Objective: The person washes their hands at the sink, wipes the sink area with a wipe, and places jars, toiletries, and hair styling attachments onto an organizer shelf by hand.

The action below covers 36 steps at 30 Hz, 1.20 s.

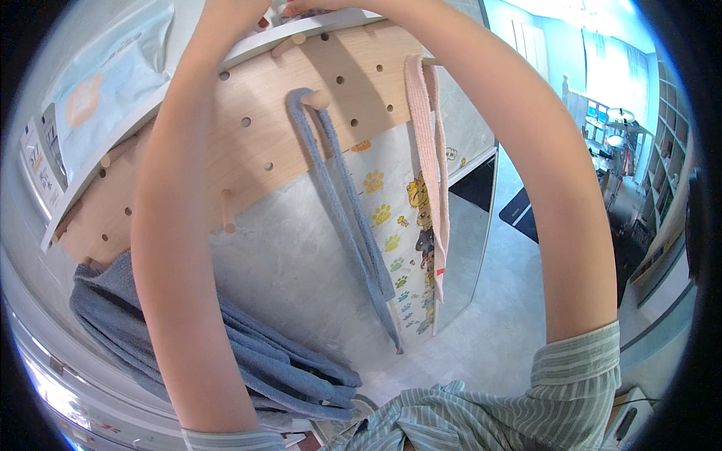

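Both my arms reach up to a white shelf above a wooden pegboard. My left hand is mostly cut off by the top edge of the picture. Beside it, my right hand shows only in part, with its fingers near some small items in white and red on the shelf. What those items are is unclear, and whether either hand grips them is hidden. On the left part of the shelf lies a pale blue plastic pack with an orange patch.
A narrow blue towel and a pink towel hang from wooden pegs. Larger blue-grey towels hang at lower left. White boxes bearing writing stand at the shelf's left end. A drum kit stands in the room at right.
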Tool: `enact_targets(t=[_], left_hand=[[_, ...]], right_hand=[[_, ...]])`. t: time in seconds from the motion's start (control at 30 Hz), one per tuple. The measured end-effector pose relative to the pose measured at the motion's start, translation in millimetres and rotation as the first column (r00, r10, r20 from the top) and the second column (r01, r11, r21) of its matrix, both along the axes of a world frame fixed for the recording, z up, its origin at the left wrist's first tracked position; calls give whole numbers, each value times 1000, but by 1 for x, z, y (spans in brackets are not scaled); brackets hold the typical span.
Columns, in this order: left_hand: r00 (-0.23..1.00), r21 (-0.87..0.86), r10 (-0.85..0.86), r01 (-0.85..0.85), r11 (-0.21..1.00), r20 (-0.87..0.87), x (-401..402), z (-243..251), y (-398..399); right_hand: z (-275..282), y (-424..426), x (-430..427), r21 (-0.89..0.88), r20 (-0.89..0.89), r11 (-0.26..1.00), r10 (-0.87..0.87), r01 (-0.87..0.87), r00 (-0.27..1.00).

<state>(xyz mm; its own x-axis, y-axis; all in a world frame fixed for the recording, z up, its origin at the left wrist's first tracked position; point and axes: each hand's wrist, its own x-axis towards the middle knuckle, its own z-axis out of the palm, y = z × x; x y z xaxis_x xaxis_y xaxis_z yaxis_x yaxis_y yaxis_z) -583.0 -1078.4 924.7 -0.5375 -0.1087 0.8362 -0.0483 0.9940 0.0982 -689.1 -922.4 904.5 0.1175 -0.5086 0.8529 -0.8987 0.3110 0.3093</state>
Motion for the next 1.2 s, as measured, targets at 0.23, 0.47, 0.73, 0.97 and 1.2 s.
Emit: enact_targets(t=[0.23, 0.47, 0.73, 0.97, 1.2], left_hand=[[975, 7, -123, 127, 992, -185, 9, -13, 8], [923, 103, -257, 296, 950, -286, 5, -4, -17], [884, 268, -425, 465, 844, -194, 3, 11, -35], [920, 85, -280, 313, 946, -272, -1, 24, -26], [961, -124, -114, 84, 989, -253, -18, 38, -7]], right_hand=[[-3, -10, 4, -23, 16, 996, -90, 90, 996], [8, -6, -19, -167, 25, 986, 6, -1, 1000], [14, 28, -29, -271, 21, 963, 21, -14, 1000], [7, 47, -37, -282, 45, 958, -42, 53, 998], [-5, 53, -47, -179, -156, 969, -199, 170, 968]])
